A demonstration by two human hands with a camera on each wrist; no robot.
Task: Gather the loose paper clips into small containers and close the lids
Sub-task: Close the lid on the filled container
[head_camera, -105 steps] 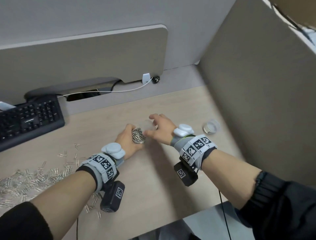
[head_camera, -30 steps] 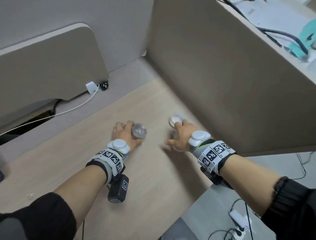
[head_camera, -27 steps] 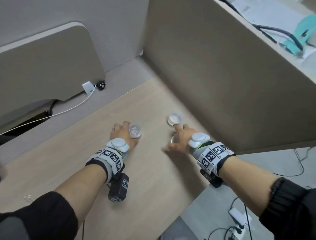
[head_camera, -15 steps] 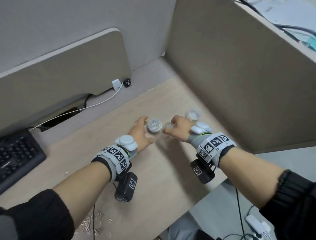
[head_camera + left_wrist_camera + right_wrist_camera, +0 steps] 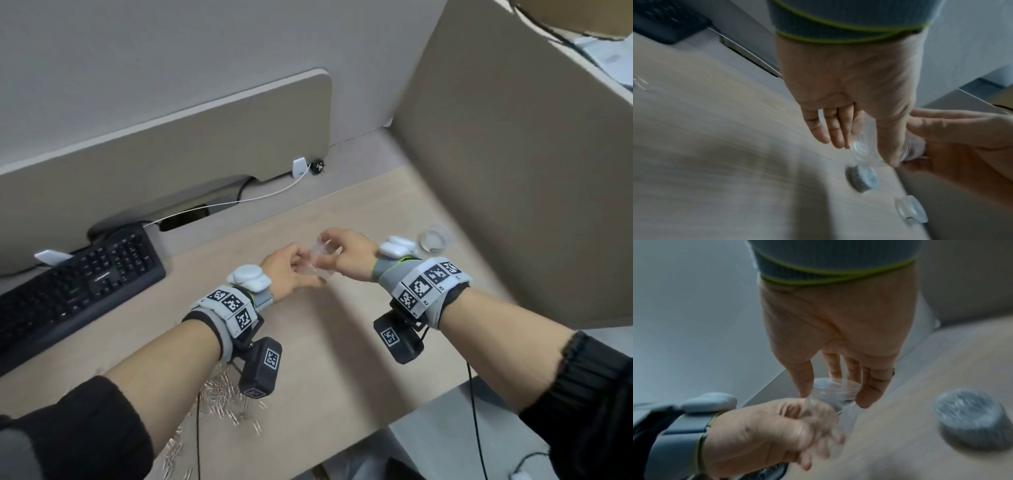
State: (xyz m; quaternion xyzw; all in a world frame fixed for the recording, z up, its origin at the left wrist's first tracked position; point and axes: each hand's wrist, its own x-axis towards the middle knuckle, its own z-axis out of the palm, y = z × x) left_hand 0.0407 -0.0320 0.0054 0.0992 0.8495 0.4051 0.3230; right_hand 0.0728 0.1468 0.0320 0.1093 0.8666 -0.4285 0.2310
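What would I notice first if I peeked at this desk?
Two hands meet in the middle of the desk: the left hand and right hand both hold a clear empty container. A pile of loose paper clips glitters at the near edge, and a black keyboard sits far left.

Keyboard (image 5: 73, 284) lies left on the desk (image 5: 329, 359) (paper clips (image 5: 219, 397) nearer), container (image 5: 435, 237) right.
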